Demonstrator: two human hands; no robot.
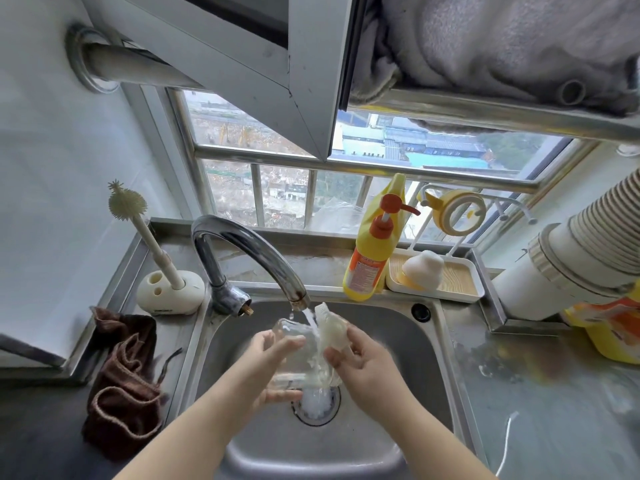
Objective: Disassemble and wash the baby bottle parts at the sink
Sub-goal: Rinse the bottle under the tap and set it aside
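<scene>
Over the steel sink [408, 341] my left hand [266, 368] grips a clear baby bottle body [294, 355], held on its side under the tap. My right hand [363, 365] pinches a whitish translucent silicone part [332, 329], which sits in the stream just right of the bottle. Water runs from the curved chrome faucet [249, 251] onto both parts and falls to the drain [317, 407]. The lower half of the silicone part is blurred by water.
A bottle brush [145, 233] stands in a white holder at the back left. A brown cloth [121, 382] lies on the left rim. A yellow detergent pump bottle [370, 258] and a tray [450, 292] holding a white dome part stand behind the sink. The wet counter lies to the right.
</scene>
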